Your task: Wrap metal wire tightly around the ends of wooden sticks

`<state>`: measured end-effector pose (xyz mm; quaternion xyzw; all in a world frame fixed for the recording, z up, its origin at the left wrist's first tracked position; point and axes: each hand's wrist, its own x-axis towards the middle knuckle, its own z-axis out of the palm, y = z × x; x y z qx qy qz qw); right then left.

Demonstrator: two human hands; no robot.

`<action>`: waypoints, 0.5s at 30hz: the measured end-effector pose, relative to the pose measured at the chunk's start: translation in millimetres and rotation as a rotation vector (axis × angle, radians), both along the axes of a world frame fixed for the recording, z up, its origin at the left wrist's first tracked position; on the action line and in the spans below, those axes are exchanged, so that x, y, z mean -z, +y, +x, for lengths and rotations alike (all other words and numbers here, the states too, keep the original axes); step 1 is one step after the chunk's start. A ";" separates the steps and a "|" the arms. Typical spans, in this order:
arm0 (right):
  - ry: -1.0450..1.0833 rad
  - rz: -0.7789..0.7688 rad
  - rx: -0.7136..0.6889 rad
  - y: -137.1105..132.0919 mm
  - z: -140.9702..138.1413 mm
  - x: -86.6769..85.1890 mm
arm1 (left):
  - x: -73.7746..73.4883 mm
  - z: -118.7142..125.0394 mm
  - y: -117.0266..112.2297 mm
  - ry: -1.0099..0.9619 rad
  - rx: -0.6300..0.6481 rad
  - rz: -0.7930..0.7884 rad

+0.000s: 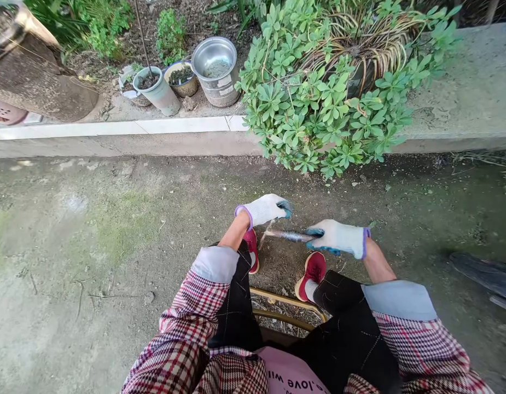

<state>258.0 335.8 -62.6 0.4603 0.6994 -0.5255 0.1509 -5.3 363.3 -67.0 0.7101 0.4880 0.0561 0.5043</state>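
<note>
My right hand (pixel 338 238), in a white glove with a blue-green palm, is closed around the handle of a small hand hoe (pixel 291 236). Wire or a ribbed metal wrap shows along that handle, and its thin head, partly blurred, points left just above the soil. My left hand (pixel 265 209) wears the same kind of glove. Its fingers curl together slightly above and left of the hoe head; whatever they may pinch is hidden. Bare, dusty ground (pixel 285 262) lies below both hands, between two red shoes (pixel 314 271).
A leafy green bush (pixel 318 109) overhangs the raised ledge (pixel 174 127) ahead. On the ledge stand a metal pot (pixel 217 76), a pale plastic planter (pixel 158 93) and a large brown container (pixel 35 71). A gold-coloured stool frame (pixel 285 298) is beneath me. A dark object (pixel 482 273) lies at right.
</note>
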 end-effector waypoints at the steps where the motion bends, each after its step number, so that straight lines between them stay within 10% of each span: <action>1: -0.087 0.081 -0.028 1.7 -1.4 5.1 | -1.3 1.6 -1.4 0.023 0.017 -0.005; 8: -0.221 0.380 0.260 17.0 9.7 25.9 | -0.7 11.8 -5.1 -0.110 -0.057 -0.080; 15: 0.253 0.031 0.696 6.3 -0.5 7.4 | -2.3 12.4 -3.2 -0.254 -0.081 -0.110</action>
